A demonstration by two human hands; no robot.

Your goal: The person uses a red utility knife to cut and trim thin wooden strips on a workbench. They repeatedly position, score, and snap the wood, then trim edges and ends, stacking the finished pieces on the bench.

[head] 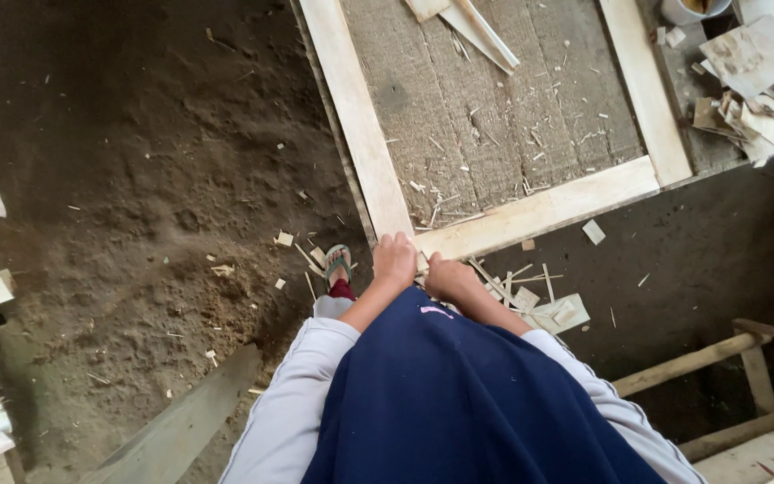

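Both hands sit at the near corner of the pale wooden frame (537,211) on the workbench (477,116) — left hand (394,260) and right hand (448,276) side by side, apparently gripping its edge — seemingly positioning it; next wants a firm, level hold.

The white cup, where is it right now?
The white cup sits at the top right of the head view, on the workbench beyond the wooden frame, beside wood scraps.

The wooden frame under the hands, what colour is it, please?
Pale, unpainted wood frame, clearest in the head view.
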